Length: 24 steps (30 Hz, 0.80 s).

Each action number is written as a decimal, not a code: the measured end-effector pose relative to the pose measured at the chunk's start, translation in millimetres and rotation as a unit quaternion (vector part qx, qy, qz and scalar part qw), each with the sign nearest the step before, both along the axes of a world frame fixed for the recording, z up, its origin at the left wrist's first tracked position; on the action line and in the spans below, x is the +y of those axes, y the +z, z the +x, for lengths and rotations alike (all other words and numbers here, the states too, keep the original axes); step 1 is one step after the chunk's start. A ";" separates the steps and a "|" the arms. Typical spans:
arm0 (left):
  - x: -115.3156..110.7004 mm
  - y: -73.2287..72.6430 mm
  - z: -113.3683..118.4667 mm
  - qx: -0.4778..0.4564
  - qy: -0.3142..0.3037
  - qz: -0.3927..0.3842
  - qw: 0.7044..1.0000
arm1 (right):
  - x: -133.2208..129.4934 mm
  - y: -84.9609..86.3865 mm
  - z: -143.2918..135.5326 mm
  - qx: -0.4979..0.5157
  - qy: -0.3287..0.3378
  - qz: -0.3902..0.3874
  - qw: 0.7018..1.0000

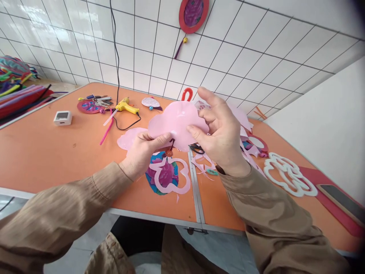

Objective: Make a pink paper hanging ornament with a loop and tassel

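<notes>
A glossy pink cloud-shaped sheet [178,120] is held up in front of me between both hands. My left hand [142,146] pinches its lower left edge, thumb on the front and fingers behind. At the right edge my right hand [221,131] has its thumb on the front, index finger raised and other fingers curled by the rim. Above the sheet's top edge shows a fuzzy red loop [187,94]. Below it hangs an orange-red bead [169,153] on a dark cord. Behind my left hand lies another pink sheet [129,139].
A floral fabric oval [151,179] lies under a pink cut-out outline [186,182]. Left stand a yellow glue gun [125,106], a pink stick [106,133] and a white box [63,118]. Right are black-handled scissors [197,148], pink scraps, white cloud frames [285,171] and a phone [342,201].
</notes>
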<state>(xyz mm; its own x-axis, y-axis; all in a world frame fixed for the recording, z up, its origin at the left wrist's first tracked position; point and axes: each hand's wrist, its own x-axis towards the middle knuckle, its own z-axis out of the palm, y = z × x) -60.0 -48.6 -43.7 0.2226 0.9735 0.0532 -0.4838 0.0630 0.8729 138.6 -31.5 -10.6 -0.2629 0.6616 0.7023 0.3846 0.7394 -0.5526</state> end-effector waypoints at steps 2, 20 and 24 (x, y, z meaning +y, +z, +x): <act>0.4 0.0 0.7 -0.015 0.007 -0.003 1.000 | 5.0 -2.3 0.1 0.044 0.001 -0.026 0.999; 32.9 -7.8 -22.0 0.073 0.055 0.084 0.992 | 14.7 -11.3 -11.3 0.101 -0.015 -0.183 0.978; 32.5 -6.4 -21.4 0.081 0.063 0.095 0.990 | 12.4 -14.4 -11.6 0.036 -0.055 -0.077 0.995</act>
<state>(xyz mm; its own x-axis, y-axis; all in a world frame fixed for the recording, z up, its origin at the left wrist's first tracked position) -81.4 -16.1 -50.1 0.1207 0.9698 0.2119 -0.3305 -0.1620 0.9298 127.0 -19.1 -25.1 -0.1357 0.7841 0.6056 0.4135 0.6003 -0.6846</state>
